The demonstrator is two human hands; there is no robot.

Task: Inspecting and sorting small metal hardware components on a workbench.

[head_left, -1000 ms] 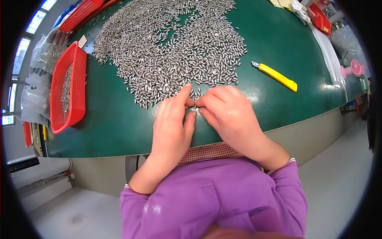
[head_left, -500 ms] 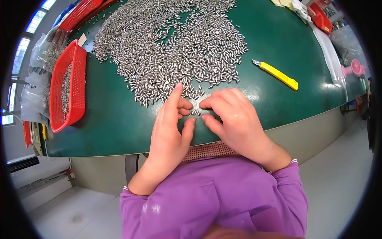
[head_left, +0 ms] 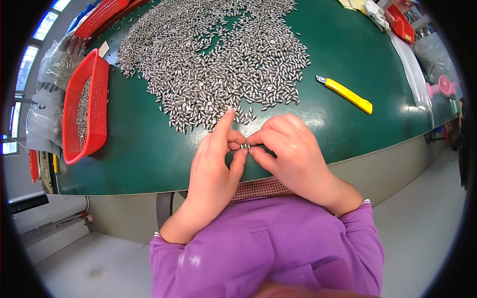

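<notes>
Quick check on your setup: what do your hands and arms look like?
Both the left hand and right hand are bare, no gloves visible. The purple sleeves have white-trimmed cuffs and leave part of the forearms uncovered.

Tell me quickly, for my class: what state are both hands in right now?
Left hand: closed, pinching small metal parts.
Right hand: closed, pinching the same cluster from its side.

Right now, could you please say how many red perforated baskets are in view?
2: the nearer basket at left on the table, holding metal parts; the farther basket at upper left, partly cut off. More may be hidden.
</notes>
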